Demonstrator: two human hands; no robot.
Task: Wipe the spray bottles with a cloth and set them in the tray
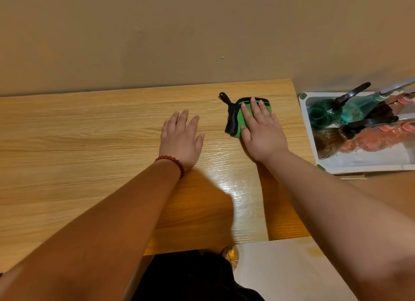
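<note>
A folded green cloth (240, 117) with black trim and a black loop lies on the wooden table (89, 132) near its far right corner. My right hand (261, 130) lies flat on it with straight fingers. My left hand (180, 136) rests flat on the bare wood to the left, fingers spread, a red bead bracelet on the wrist. The white tray (368, 163) stands to the right of the table. In it lie a teal spray bottle (325, 113), a brown one (327, 141) and an orange-pink one (381, 139), all on their sides.
A plain beige wall rises right behind the table. A pale sheet or board (292, 269) lies at the lower right by the table's near edge. Dark clothing (190, 276) shows below the edge.
</note>
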